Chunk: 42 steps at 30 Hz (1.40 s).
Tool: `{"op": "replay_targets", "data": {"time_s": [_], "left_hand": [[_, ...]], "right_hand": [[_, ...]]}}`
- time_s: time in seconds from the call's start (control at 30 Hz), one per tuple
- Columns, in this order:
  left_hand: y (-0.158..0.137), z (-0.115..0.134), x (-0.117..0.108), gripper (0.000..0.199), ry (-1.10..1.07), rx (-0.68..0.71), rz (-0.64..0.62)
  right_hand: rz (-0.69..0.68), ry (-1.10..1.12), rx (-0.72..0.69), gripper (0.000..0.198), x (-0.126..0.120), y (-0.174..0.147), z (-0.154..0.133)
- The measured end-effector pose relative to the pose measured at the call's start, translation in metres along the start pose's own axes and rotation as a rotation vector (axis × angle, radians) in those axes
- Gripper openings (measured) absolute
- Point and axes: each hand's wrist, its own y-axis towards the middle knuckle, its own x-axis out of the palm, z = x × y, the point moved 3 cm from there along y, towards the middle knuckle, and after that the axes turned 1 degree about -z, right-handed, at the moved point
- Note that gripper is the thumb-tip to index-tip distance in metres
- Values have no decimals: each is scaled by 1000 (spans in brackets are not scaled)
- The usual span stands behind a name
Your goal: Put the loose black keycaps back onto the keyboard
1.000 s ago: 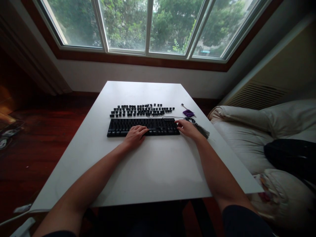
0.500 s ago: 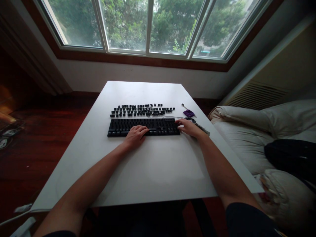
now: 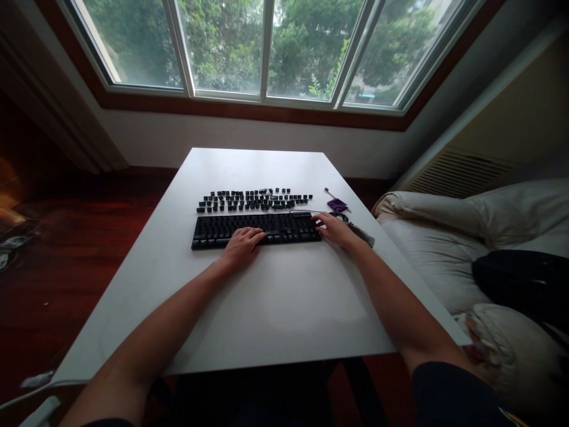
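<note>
A black keyboard lies lengthwise across the white table. My left hand rests on its front middle part, fingers stretched over the keys and the palm near the table. At the keyboard's right end is my right hand, its fingers and thumb spread apart but bent around that end, holding it. Behind the keyboard stand rows of loose black keycaps. Among them lies a dark thin wire piece, too small to make out. Part of a grey-bristled brush shows beside my right wrist.
A purple cloth-like item with a thin light stick lies at the table's back right. A black cable runs behind the keyboard. A cream sofa stands to the right, holding a dark bag.
The view has shifted slightly, so the table and its things appear a little further left and lower. Both hands stay on the keyboard in nearly the same pose.
</note>
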Motion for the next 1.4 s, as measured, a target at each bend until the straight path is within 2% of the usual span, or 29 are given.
{"op": "replay_targets", "data": {"time_s": [0.43,0.6,0.77,0.9,1.1,1.4], "left_hand": [[-1,0,0,50,-6,0,5],[-1,-1,0,50,-12,4,4],[0,-2,2,51,-11,1,-2],[-1,-2,2,51,-9,1,3],[-1,-2,2,51,-7,5,5],[0,0,-1,52,-5,1,-2]], "right_hand": [[30,-20,-55,39,4,1,12],[-14,-92,-79,37,4,8,12],[-57,-75,-58,36,3,13,12],[13,-64,-72,38,4,3,10],[240,-62,-69,41,12,-22,4],[321,-88,-34,36,25,-30,-6]]}}
